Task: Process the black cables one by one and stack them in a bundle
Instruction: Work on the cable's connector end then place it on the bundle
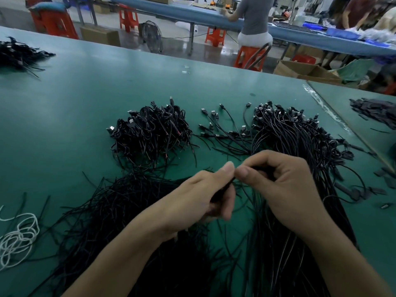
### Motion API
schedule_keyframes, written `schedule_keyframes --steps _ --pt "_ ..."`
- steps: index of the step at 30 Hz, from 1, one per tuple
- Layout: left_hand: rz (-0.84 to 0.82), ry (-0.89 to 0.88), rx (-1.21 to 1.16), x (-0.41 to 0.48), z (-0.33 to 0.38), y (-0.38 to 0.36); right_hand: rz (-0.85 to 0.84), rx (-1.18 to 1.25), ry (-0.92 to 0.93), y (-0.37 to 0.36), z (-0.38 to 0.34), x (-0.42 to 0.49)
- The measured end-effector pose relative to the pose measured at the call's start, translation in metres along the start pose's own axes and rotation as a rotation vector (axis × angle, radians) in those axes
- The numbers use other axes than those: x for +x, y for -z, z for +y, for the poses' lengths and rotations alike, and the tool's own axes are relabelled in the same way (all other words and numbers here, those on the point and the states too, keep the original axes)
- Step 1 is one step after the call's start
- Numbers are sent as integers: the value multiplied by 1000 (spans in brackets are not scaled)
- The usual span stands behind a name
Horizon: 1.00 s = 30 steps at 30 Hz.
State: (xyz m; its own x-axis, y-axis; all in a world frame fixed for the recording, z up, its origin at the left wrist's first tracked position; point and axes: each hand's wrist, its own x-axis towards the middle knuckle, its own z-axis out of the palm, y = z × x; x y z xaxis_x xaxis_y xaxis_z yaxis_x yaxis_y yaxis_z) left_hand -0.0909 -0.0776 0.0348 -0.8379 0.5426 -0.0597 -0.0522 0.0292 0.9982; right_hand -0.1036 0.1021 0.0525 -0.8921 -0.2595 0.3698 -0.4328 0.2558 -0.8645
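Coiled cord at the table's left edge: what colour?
The cord is white; head view, lower left.

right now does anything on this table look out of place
A tangled white cord lies far left on the table, the only white one among black cables. A few loose cables lie splayed between the left heap and the right heap. The left hand and right hand pinch one cable.

Free room over table far left; cable heaps ahead and alongside.
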Motion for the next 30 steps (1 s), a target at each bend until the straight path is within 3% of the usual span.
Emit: schedule_keyframes --steps 4,7,9,11,13,15,17,22,27,30 --pt "-74 -75 -440 -1 6 3 -52 151 -142 -27 11 -9" --pt "62 -221 -723 2 7 7 -201 -28 -171 -40 18 -24" --pt "200 -278 -755 6 4 8 -309 -160 -200 -43 19 -32" --pt "325 -286 -555 12 -2 7 -341 -264 -156 -39 16 -34" --pt "440 -262 -122 14 -10 0 -337 -391 -76 -31 10 -30" --pt "429 -215 316 12 -14 -6 -303 -445 -24 -21 4 -24" --pt "395 -129 462 11 -13 -8 -215 -470 21 -9 0 -18" --pt "142 107 149 4 0 -4 -63 -171 70 2 -7 -5" --pt "-68 -68 -449 -3 6 4 -27 71 -60 -21 9 -9" --pt "-16 -213 -750 0 7 5 -192 -49 -122 -36 14 -22"
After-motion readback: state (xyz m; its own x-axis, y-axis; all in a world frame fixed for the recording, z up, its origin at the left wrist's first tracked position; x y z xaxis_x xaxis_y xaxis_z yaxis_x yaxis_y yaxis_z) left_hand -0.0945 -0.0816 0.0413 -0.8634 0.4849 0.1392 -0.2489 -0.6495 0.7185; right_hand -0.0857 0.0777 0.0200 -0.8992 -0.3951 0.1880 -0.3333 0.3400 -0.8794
